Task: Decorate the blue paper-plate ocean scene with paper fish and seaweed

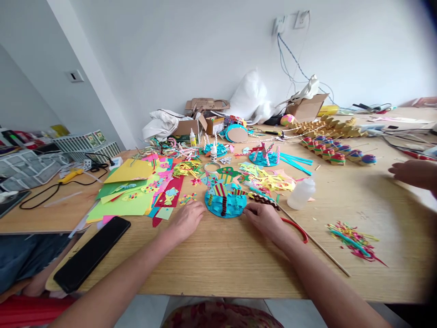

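On the pale wooden bench (205, 269), right between the person's two hands, sits a round bright-blue base (213, 211) bearing striped, fish-shaped cutouts (219, 189). The left hand (189, 219), fingers together, lies at its left rim; the right hand (265, 221), fingers bent, is at the opposite rim; whether either pinches it, I cannot tell. Rightward stands a squat translucent plastic bottle (301, 194), and farther off, another person's hand (411, 173)

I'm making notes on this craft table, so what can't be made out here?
Head view:
Left hand and right hand: palms hidden by their backs.
Blue disc between them: underside hidden by its top.
Co-worker's hand: arm cut off by the right edge.
Small white bottle: label print too small to read.
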Tool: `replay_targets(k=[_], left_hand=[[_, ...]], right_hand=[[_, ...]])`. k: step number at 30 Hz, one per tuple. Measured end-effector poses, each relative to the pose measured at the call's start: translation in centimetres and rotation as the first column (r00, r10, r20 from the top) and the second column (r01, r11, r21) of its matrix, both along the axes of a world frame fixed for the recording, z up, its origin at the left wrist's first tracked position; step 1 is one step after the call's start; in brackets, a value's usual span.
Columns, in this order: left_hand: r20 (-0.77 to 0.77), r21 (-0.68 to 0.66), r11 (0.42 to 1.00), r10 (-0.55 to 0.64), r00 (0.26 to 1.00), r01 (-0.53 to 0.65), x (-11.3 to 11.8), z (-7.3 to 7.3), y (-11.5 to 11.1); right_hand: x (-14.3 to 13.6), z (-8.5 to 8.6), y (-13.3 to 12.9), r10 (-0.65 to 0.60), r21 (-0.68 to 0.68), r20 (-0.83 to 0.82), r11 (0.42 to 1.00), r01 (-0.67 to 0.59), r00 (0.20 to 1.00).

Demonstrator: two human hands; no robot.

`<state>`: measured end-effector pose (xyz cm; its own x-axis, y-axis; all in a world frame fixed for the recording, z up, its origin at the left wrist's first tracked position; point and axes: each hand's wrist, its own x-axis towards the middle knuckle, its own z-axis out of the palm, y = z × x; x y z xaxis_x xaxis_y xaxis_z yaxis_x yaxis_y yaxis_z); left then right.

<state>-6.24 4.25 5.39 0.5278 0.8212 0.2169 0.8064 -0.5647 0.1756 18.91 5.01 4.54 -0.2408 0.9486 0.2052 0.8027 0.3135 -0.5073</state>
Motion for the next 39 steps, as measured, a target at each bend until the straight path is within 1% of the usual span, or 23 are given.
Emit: replay_targets(k=[4,7,14,18,21,26,29,33,34,36,37,39], left_hand=[[-0.007,-0.022,1.000,0.008,1.000,-0.008,0.0,-0.2,0.4],[0.041,-0.053,0.998,0.022,0.999,-0.020,0.0,0.0,0.4],[0.117,-0.080,0.991,0.118,0.986,-0.109,-0.2,0.7,0.1],[0.159,-0.093,0.985,0.161,0.974,-0.147,-0.1,1.1,0.4],[0.210,-0.110,0.982,0.172,0.962,-0.152,0.0,1.0,0.7],[0.306,-0.125,0.981,0.180,0.935,-0.148,0.4,0.1,0.6],[0.350,-0.118,0.982,0.183,0.919,-0.150,0.6,-0.1,0.3],[0.397,-0.092,0.986,0.161,0.904,-0.135,0.8,-0.3,0.1],[0.405,-0.087,0.988,0.154,0.901,-0.129,0.8,-0.4,0.0],[0.418,-0.064,0.992,0.127,0.900,-0.110,0.8,-0.6,-0.1],[0.421,-0.046,0.994,0.105,0.901,-0.095,0.9,-0.7,-0.2],[0.415,0.001,0.998,0.051,0.908,-0.056,0.9,-0.9,-0.4]], right_hand=[[0.0,-0.1,-0.1,0.007,0.009,0.014,1.000,-0.007,1.000],[0.1,-0.1,-0.1,0.010,0.014,0.019,1.000,-0.011,1.000],[0.2,-0.1,-0.1,0.000,0.046,0.024,0.999,-0.001,1.000],[0.3,-0.1,0.0,-0.021,0.060,0.037,0.998,0.019,0.999],[0.5,0.1,0.0,-0.050,0.064,0.041,0.997,0.047,0.998],[0.6,0.6,-0.1,-0.124,0.065,0.027,0.990,0.123,0.992],[0.8,0.7,-0.1,-0.183,0.078,-0.038,0.980,0.185,0.982],[1.2,0.9,-0.3,-0.241,0.132,-0.228,0.952,0.275,0.943],[1.2,1.1,-0.4,-0.229,0.169,-0.260,0.946,0.278,0.938],[1.2,1.6,-0.9,-0.164,0.266,-0.291,0.932,0.245,0.942],[1.1,2.0,-1.2,-0.118,0.319,-0.286,0.924,0.210,0.951],[0.8,3.0,-1.6,-0.029,0.399,-0.221,0.909,0.118,0.975]])
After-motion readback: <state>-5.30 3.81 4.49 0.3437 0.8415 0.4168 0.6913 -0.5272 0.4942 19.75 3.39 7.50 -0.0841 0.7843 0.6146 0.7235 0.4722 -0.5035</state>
